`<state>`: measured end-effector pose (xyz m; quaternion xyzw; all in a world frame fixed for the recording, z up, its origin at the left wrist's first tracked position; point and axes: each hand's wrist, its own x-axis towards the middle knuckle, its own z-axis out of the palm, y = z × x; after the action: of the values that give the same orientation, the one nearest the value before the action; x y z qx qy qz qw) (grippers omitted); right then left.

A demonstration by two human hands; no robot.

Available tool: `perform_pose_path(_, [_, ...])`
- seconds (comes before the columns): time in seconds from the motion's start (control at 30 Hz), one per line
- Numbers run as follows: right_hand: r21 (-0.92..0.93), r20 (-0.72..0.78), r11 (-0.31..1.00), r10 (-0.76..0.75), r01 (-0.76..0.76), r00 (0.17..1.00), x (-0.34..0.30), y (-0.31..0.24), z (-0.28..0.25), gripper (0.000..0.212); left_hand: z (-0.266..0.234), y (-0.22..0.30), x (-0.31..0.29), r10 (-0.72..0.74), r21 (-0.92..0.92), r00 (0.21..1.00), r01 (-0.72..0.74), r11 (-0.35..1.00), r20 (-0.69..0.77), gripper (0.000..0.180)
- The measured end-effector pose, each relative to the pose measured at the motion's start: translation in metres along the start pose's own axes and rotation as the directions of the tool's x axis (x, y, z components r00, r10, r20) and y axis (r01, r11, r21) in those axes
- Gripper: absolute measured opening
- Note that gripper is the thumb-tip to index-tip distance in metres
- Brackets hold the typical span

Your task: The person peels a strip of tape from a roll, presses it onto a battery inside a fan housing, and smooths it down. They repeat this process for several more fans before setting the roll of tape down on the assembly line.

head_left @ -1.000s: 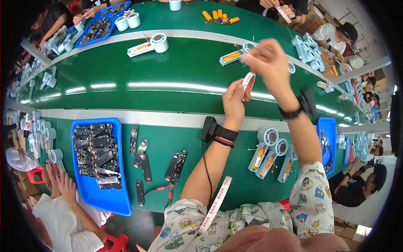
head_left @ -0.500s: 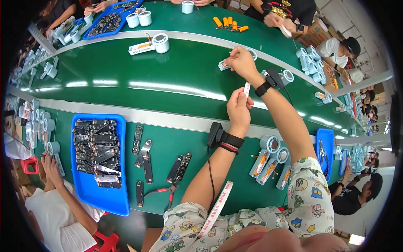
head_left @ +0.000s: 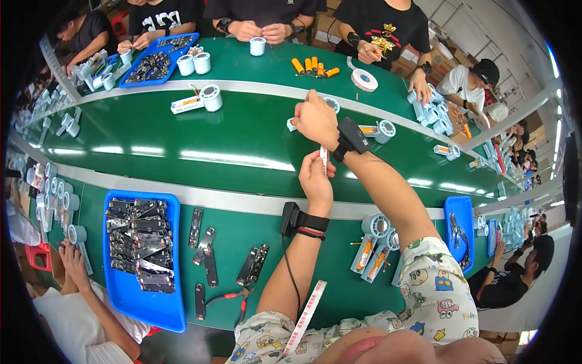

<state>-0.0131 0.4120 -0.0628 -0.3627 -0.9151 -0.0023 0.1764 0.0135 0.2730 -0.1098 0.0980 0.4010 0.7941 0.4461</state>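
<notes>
My left hand (head_left: 316, 182) is closed around a narrow white printed strip (head_left: 324, 159) that sticks up between thumb and fingers. Just beyond it, my right hand (head_left: 316, 124) is curled over a light-blue unit on the green middle surface. Its round head (head_left: 331, 104) and one end of its body show past the hand; the fingertips and whatever they pinch are hidden. Close to the right wrist lies another unit with a round head (head_left: 386, 130) and an orange cell. A long white strip with red print (head_left: 306, 318) hangs by my left sleeve.
A blue tray (head_left: 115, 297) of black circuit modules stands at the left, with loose modules (head_left: 210, 267) and red-handled pliers (head_left: 242, 292) beside it. Round-headed units (head_left: 376, 225) sit near my right arm. A metal rail (head_left: 242, 199) crosses before me. Co-workers surround the tables.
My view has shifted, while both hands stay near the same unit. Across the table, a white tape roll now lies on the surface, and a co-worker's hand reaches toward the light-blue units.
</notes>
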Motion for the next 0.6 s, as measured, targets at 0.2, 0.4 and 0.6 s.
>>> perform_pose_path(0.2, [-0.045,0.089,0.998,-0.033,0.037,0.995,0.002,-0.011,-0.008,0.015,0.003,-0.002,-0.002,-0.008,-0.010,1.000,0.008,1.000,0.019,0.025])
perform_pose_path(0.4, [0.005,0.180,0.992,-0.127,0.128,0.975,-0.006,-0.004,-0.019,0.017,0.004,-0.005,0.001,0.002,0.018,1.000,-0.002,1.000,0.023,0.025])
perform_pose_path(0.6, [0.178,-0.039,0.975,-0.124,0.129,0.991,-0.064,-0.004,-0.076,0.018,0.008,-0.011,-0.001,0.008,0.008,0.999,-0.008,1.000,0.053,0.026])
